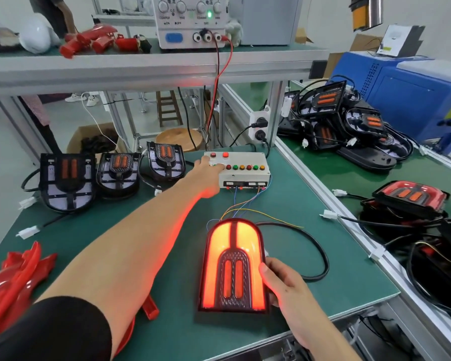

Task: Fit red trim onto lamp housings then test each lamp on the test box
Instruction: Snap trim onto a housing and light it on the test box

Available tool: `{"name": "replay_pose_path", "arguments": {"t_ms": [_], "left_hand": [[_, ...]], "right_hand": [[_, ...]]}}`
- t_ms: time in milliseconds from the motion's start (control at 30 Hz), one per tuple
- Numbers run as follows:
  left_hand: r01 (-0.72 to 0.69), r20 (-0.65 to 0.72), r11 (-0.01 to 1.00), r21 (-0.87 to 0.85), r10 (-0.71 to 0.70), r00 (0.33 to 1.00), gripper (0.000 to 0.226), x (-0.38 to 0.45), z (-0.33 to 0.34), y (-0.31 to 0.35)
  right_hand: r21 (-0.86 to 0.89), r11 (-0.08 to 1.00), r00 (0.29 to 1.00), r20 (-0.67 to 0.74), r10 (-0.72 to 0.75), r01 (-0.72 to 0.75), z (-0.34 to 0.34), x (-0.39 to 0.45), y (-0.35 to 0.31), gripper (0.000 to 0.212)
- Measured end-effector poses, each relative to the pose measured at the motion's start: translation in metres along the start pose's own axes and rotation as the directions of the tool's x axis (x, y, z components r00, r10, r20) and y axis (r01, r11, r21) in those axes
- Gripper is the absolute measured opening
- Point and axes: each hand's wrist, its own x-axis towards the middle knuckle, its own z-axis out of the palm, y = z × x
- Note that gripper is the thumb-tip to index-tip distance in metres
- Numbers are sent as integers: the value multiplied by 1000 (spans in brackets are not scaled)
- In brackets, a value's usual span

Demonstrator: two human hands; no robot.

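Right now, from the head view, my left hand [211, 170] reaches far forward, its straight fingers [219, 166] pressing a button on the test box [245, 175]. My right hand [284, 282] grasps the lit lamp [233, 267] by its right edge, thumb curled onto the glowing face. That lamp lies flat on the green surface [336, 269], long axis pointing away toward the box, nearer me than the box.

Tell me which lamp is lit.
The lamp at the front of the mat, held by the right hand. It glows orange-red; the three housings at back left are dark.
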Motion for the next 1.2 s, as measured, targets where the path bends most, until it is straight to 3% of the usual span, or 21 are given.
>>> {"name": "replay_pose_path", "arguments": {"t_ms": [300,400,500,700,933,1200], "left_hand": [[13,7,1000,26,-14,1000,71,-2,-4,5],[31,-76,999,13,-29,997,63,-1,-4,13],[-55,-166,998,30,60,984,60,2,2,25],[-185,-86,983,25,186,979,68,10,9,51],[-145,-1,989,43,145,989,80,23,9,61],[-153,-13,983,97,155,988,80,26,8,62]], "right_hand": [[1,1000,1000,3,-1,1,-2,1,1,24],[25,1000,1000,28,-9,8,-3,1,1,25],[30,999,999,43,-23,22,-3,0,1,26],[8,999,998,56,-38,37,-4,0,0,28],[-2,1000,998,48,-31,32,-4,0,1,27],[55,999,999,36,-6,4,-5,2,3,31]]}}
